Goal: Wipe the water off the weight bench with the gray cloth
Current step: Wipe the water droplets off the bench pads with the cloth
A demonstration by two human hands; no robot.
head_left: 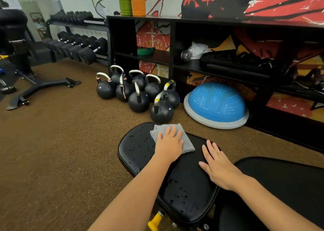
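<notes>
The black padded weight bench [138, 153] fills the lower middle of the view. Water drops bead on its far left part and near its front edge. A folded gray cloth [188, 144] lies flat on the far end of the pad. My left hand [169, 143] presses down on the cloth with straight fingers. My right hand [219, 165] rests flat on the pad's right side, fingers spread, holding nothing. A second black pad [284, 181] of the bench lies to the right.
Several black kettlebells [138, 94] stand on the brown floor just beyond the bench. A blue balance dome [216, 103] sits to their right, by a black shelf unit [175, 43]. A dumbbell rack [75, 46] is at the back left. A yellow knob [155, 221] sticks out under the bench.
</notes>
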